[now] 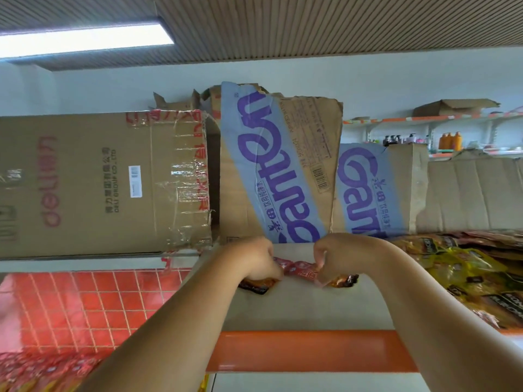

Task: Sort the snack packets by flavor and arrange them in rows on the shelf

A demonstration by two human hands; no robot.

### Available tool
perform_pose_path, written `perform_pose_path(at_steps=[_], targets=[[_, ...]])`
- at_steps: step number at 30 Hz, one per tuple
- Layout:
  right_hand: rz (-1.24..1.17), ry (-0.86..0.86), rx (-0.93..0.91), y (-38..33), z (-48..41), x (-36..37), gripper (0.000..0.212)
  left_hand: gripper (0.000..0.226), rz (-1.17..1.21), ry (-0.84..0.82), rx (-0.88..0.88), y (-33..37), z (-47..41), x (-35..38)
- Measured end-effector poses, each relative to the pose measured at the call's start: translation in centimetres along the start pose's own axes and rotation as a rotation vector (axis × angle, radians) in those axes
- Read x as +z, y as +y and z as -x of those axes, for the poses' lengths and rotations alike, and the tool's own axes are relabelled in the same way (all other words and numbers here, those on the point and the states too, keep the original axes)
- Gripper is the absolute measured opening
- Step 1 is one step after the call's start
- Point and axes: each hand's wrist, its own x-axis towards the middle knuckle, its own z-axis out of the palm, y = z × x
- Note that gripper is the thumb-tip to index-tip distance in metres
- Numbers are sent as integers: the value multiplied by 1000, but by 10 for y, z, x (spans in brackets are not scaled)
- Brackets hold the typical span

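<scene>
Red snack packets (297, 268) on pale shelf (311, 306), left hand (254, 258) and right hand (336, 258) both clenched on them, yellow packets (458, 267) piled right, cardboard boxes (99, 182) behind

Snack packets (300, 269) are lying on the shelf (305, 304) before the cardboard boxes (277, 171), with a packet pile (464, 273) sitting to their right.

We find red snack packets (297, 268) lying flat on the white shelf (311, 304), partly hidden. We note yellow packets (464, 267) heaped at the right end of the shelf. An orange strip (305, 350) trims the shelf's front edge.
</scene>
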Motion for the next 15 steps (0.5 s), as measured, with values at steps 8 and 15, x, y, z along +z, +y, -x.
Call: perform_pose_path(at_steps=[8,15], targets=[[-62,104,11,6,1,7,27,36,79,147,26,-14,2,6],[-152,377,54,4,2,-2,29,30,93,494,157,-8,11,2]])
